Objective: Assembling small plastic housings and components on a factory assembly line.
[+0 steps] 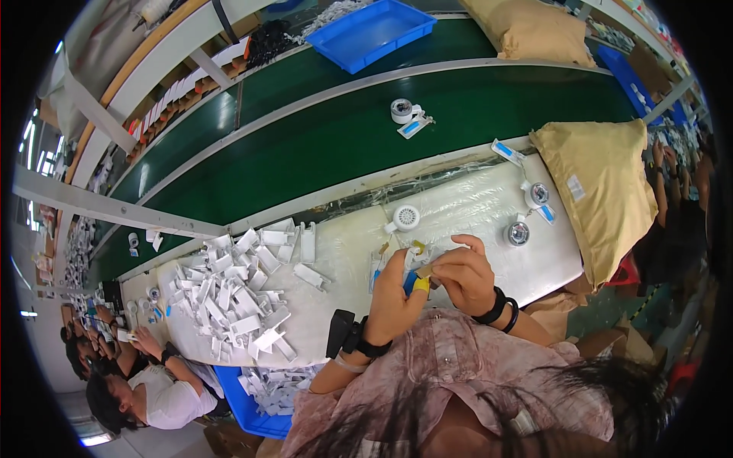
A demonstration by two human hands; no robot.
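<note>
My left hand (395, 299) is closed around a small part with blue on it (411, 281), largely hidden by the fingers. Something yellow (421, 285) covers a fingertip or lies against it. Close beside it, my right hand (464, 276) has thumb and finger pinched at a small brownish piece (424, 271), its exact kind unclear. Just beyond the hands, a round white unit with a perforated face (406, 218) lies on the plastic-covered worktable (351, 238). To the left spreads a heap of white plastic housings (233, 286).
Two round units with clear lenses (517, 233) (538, 194) lie at right, near a brown paper bag (599, 198). Beyond runs a green conveyor belt (305, 141) carrying another unit (402, 111). A blue tray (370, 34) stands farther back; a blue bin (244, 404) sits below left, near a co-worker (164, 397).
</note>
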